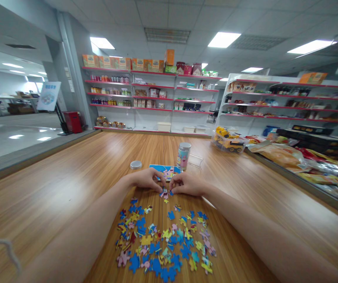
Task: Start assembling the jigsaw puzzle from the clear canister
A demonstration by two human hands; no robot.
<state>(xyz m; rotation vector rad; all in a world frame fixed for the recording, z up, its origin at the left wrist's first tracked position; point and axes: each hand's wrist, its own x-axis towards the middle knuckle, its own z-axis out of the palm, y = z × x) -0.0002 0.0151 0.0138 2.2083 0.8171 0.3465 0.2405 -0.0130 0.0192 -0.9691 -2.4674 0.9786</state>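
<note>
My left hand (148, 179) rests at the middle of the table, its fingertips pressed on a small joined cluster of jigsaw pieces (164, 193), pink and blue. From the other side, my right hand (188, 184) pinches a small blue jigsaw piece (171, 193) close against that cluster. Whether the two interlock cannot be made out. Just beyond my hands lies a picture card (169, 173) with a blue and pink cartoon print, partly covered by my fingers. Nearer to me, many loose jigsaw pieces (157, 265) in blue, yellow and pink are spread over the wood.
Behind the card stand a printed cylindrical tin (183, 156) and a wire stand (195, 161); a round silver lid (136, 164) lies left. A clear bin with yellow toy trucks (229, 142) sits back right, near packaged snacks (287, 155). A pale cable (0, 240) crosses the left edge.
</note>
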